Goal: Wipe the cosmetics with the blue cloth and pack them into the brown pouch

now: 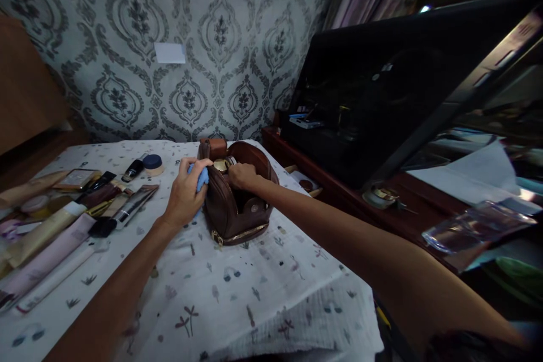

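On printed cloth (229,308), a brown leathery bag (223,209) gapes, left grip (183,195) clutching blue fabric (202,180), right grip (243,176) unclear.

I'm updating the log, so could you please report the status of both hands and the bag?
Left hand at brown bag, holding blue item. Right hand in its opening. Bag upright, open. Cosmetics lie left, apart from it.

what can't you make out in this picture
All in the head view:
- The bottom inside the brown bag: hidden by its walls and the right hand.
- Whatever the right hand's fingertips touch: hidden by the hand itself and the bag.
- The full shape of the blue cloth-like item: partly covered by the left hand.
- Print on the lilac tube: too small and blurred.
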Demonstrator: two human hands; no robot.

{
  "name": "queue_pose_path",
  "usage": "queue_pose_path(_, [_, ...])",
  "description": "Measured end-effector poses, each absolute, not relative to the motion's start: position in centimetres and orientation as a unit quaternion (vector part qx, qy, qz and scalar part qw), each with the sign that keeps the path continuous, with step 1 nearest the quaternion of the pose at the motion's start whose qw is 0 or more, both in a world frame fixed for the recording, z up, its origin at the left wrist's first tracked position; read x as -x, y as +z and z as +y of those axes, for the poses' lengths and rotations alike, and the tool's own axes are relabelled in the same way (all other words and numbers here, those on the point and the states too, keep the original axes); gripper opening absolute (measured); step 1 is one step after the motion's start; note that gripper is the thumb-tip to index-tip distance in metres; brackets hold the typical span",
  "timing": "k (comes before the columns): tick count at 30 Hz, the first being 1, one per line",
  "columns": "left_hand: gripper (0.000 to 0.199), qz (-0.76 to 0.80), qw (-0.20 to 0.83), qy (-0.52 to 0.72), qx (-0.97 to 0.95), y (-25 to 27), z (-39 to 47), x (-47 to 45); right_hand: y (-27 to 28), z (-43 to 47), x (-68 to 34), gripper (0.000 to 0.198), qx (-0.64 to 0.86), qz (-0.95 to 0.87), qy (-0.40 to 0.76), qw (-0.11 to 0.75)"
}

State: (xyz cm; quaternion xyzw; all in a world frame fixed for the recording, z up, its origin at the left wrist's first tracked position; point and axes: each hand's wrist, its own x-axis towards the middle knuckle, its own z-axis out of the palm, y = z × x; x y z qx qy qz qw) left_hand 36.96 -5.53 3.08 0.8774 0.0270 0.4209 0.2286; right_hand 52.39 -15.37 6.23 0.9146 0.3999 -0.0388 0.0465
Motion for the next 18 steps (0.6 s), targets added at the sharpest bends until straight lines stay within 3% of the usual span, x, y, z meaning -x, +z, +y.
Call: queue_pose_path(18, [0.052, 0.02, 0.233, 0.397, -0.887, 3.43, -5.49, -36.51, 5.72, -15.23, -52.52, 0.04, -0.924, 0.375, -0.081, -0.006])
